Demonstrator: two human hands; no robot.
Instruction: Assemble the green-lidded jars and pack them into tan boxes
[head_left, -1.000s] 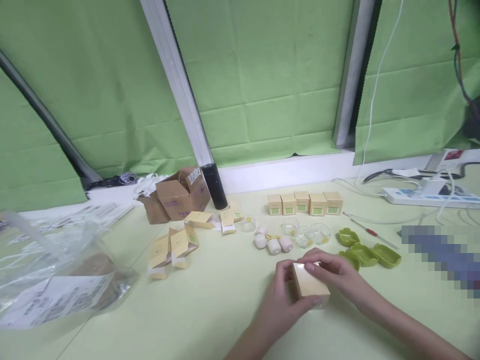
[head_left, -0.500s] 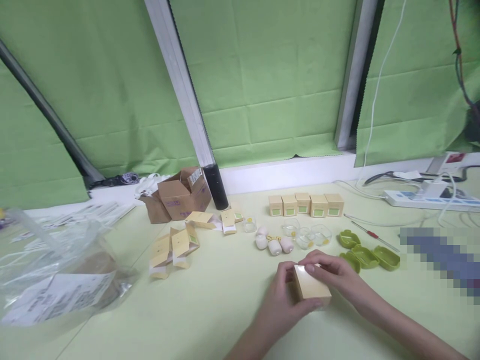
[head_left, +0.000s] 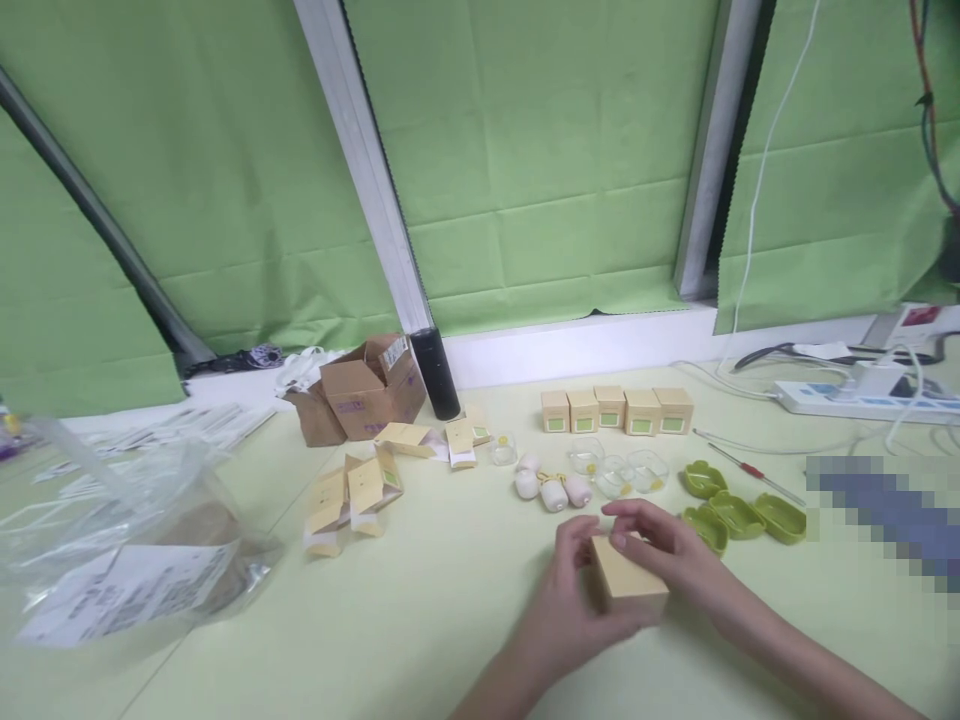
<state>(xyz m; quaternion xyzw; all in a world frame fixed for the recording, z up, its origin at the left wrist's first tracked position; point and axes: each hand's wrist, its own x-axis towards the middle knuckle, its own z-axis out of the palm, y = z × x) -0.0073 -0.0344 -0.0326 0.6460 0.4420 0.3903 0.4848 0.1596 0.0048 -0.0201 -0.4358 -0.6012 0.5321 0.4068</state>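
A small tan box (head_left: pixel 630 572) is between my hands near the front of the pale table. My left hand (head_left: pixel 566 600) wraps round its left side and front, the thumb along the lower edge. My right hand (head_left: pixel 664 550) grips its far right edge, with thumb and fingers at the top. Just beyond lie several pale round items (head_left: pixel 553 494) and clear shallow dishes (head_left: pixel 615 476). Green shaped dishes (head_left: pixel 736 514) sit to the right of my right hand. Behind them, several closed tan boxes (head_left: pixel 643 412) with green windows stand in a row.
Unfolded tan boxes (head_left: pixel 367 485) lie left of centre. Behind them are an open brown carton (head_left: pixel 371 390) and a black cylinder (head_left: pixel 435 375). A clear plastic bag (head_left: pixel 150 560) occupies the left. A red-handled tool (head_left: pixel 750 470) and a power strip (head_left: pixel 862 400) are at the right.
The small box in my hands has tilted slightly, showing more of its front side. My left thumb has shifted along its lower edge. The whole view has moved a little.
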